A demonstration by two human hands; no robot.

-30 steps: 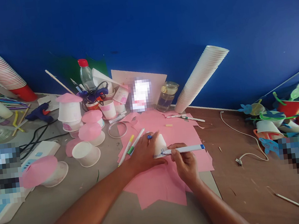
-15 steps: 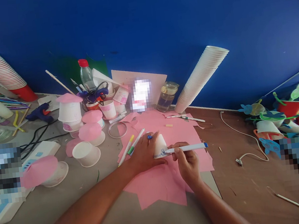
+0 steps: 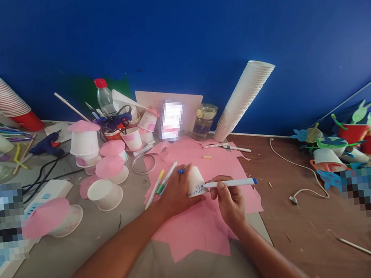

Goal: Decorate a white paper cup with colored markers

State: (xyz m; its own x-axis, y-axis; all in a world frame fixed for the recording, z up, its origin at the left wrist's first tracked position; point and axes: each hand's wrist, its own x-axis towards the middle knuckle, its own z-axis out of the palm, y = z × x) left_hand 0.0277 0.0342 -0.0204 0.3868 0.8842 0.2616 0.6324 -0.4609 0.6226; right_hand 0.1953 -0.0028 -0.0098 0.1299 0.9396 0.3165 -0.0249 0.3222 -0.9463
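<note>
A white paper cup (image 3: 195, 181) lies on its side on a sheet of pink paper (image 3: 202, 226). My left hand (image 3: 174, 193) presses on the cup with its fingers wrapped over it. Small blue drawings show on the cup's side. My right hand (image 3: 230, 201) is closed around a white marker with a blue end (image 3: 230, 183), and the marker's tip touches the cup's side. Two pens, one yellow and one green (image 3: 162, 184), lie just left of my left hand.
A leaning stack of white cups (image 3: 243, 99) and a glass jar (image 3: 204, 121) stand behind the paper. Pink-topped cups (image 3: 111, 163), a glue gun (image 3: 47, 145) and a power strip (image 3: 45, 197) crowd the left. A white cable (image 3: 296, 171) and decorated cups (image 3: 339, 139) lie to the right.
The marker's tip has shifted slightly up along the cup's side. The camera view has tilted a little; my left hand has stayed on the cup.
</note>
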